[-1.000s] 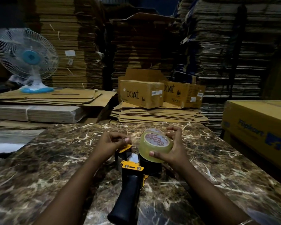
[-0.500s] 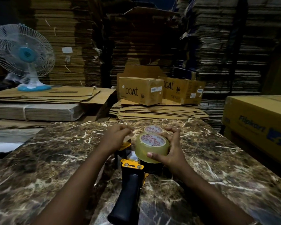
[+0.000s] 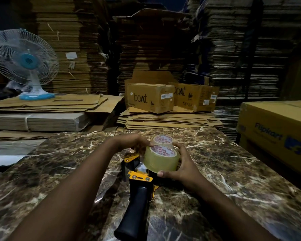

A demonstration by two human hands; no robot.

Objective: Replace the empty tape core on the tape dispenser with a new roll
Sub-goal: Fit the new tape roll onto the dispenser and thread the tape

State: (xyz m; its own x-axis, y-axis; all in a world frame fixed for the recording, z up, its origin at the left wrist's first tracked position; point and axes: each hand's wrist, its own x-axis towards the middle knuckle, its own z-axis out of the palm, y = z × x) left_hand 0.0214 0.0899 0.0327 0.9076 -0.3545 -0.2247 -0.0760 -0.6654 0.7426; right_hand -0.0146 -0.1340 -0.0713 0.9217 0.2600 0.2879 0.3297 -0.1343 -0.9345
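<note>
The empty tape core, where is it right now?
In the head view, the core is at table centre, just behind the new roll, between the left hand and right hand.

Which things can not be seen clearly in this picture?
Head view only:
- Left hand fingertips: behind the new tape roll.
- Tape dispenser spindle: covered by that roll.
- Second roll lower part: hidden behind it.
- Box labels: too small.
</note>
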